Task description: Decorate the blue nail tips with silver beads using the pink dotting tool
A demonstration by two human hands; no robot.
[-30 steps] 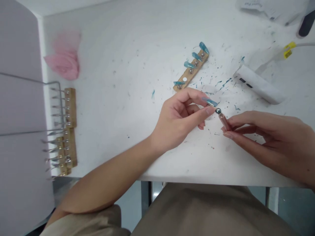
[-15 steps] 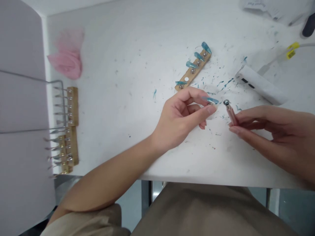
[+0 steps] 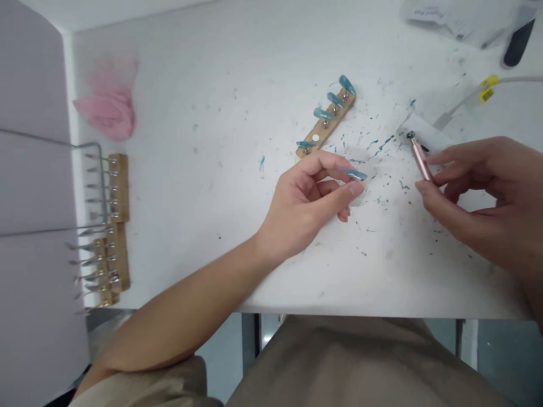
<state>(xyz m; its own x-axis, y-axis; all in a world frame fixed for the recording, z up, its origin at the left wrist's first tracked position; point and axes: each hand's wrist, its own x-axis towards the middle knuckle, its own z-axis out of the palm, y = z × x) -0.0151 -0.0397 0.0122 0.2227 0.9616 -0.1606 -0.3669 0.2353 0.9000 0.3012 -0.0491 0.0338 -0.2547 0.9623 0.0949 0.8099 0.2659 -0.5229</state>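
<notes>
Between its thumb and fingers, my left hand (image 3: 311, 206) pinches a glossy blue nail tip (image 3: 353, 174) on a small stand. Just above that hand lies a wooden strip (image 3: 324, 133) carrying several blue nail tips on metal studs. My right hand (image 3: 487, 195) grips a pink pen-like tool (image 3: 421, 161) with a round metal end pointing up and left. The tool's end is over a white device (image 3: 430, 133), partly hidden by my right hand. A gap separates the tool from the held nail tip.
Blue flecks dot the white table (image 3: 190, 186). A pink cloth-like item (image 3: 108, 113) is at the upper left, above wooden strips with nail tips (image 3: 120, 186). A cable with a yellow tag (image 3: 488, 89), plastic packets (image 3: 458, 20) and a dark-ended object (image 3: 520, 44) are at upper right.
My right hand has moved up and right with the pink tool, away from the nail tip, and now covers part of the white device. My left hand keeps its pinch. The view has shifted slightly.
</notes>
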